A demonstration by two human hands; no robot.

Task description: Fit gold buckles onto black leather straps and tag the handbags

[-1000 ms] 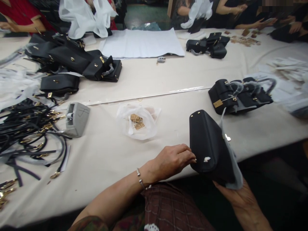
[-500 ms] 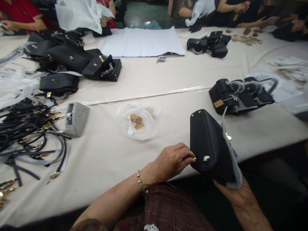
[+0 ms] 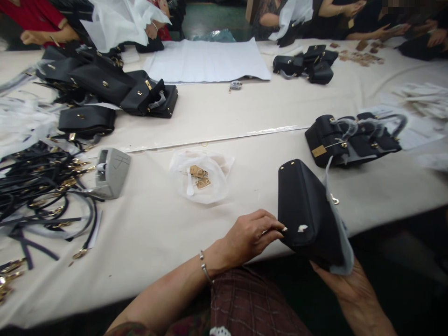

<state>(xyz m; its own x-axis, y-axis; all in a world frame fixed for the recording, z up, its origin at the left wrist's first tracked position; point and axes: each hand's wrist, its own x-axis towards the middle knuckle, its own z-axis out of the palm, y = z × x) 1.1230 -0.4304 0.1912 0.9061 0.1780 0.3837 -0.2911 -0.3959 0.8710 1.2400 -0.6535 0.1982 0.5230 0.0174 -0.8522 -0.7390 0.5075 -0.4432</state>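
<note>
A small black handbag (image 3: 308,210) with gold studs stands tilted at the near table edge, a grey wrap along its right side. My left hand (image 3: 250,235) pinches its lower left corner with fingers pressed together, beside a small white speck on the leather. My right hand (image 3: 345,282) cups the bag from underneath, palm up, mostly hidden by the bag. A bracelet sits on my left wrist.
A clear plastic bag of gold tags (image 3: 201,177) lies mid-table. A grey tape dispenser (image 3: 112,172) and a heap of black straps (image 3: 38,191) are left. Black handbags (image 3: 353,137) lie right, more (image 3: 101,88) far left. A white sheet (image 3: 206,60) and other people's hands are beyond.
Almost nothing has moved. The handbag and my hands have shifted very slightly; people across the table keep handling white wrapping.
</note>
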